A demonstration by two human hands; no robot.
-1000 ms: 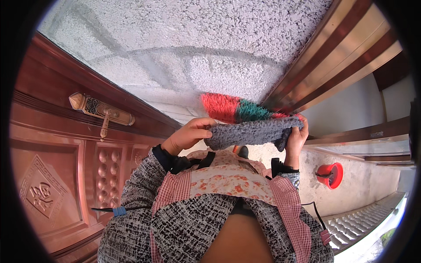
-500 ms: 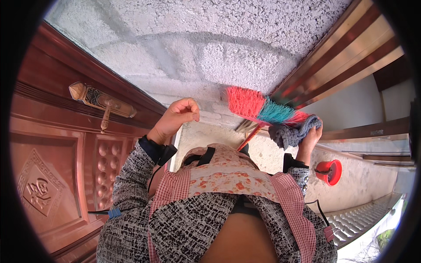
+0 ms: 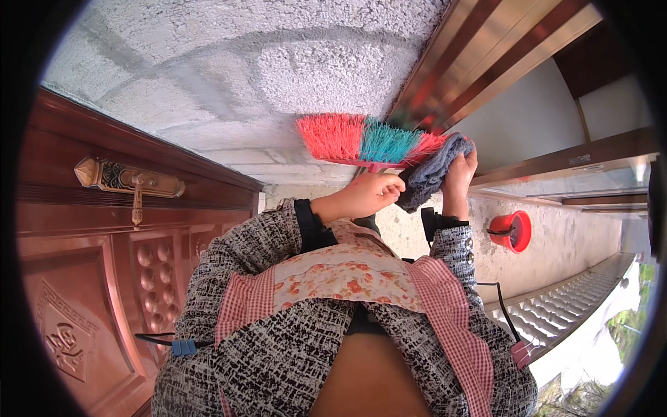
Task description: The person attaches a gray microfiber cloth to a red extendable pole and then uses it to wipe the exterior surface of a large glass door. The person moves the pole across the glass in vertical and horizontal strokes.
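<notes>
A broom head (image 3: pixel 361 142) with red and teal bristles points up beside the block wall. My right hand (image 3: pixel 459 177) is closed around a bunched grey cloth (image 3: pixel 434 174), which overlaps the red bristles at the broom's right end. My left hand (image 3: pixel 365 195) is just below the broom head, its fingers curled together close to the cloth's left edge. Whatever those fingers may hold is hidden, and I cannot tell whether they touch the cloth. The broom's handle is mostly hidden behind my left hand.
A brown door (image 3: pixel 76 271) with an ornate handle (image 3: pixel 130 182) stands on the left. The rough block wall (image 3: pixel 201 90) rises ahead, bordered by a brown metal frame (image 3: pixel 479 55). A red bucket (image 3: pixel 520 233) sits on the floor at right, near a white balustrade (image 3: pixel 556 295).
My left hand has moved right, from in front of the wall to beside the cloth. The broom and my right hand with the cloth appear further left as the view shifts.
</notes>
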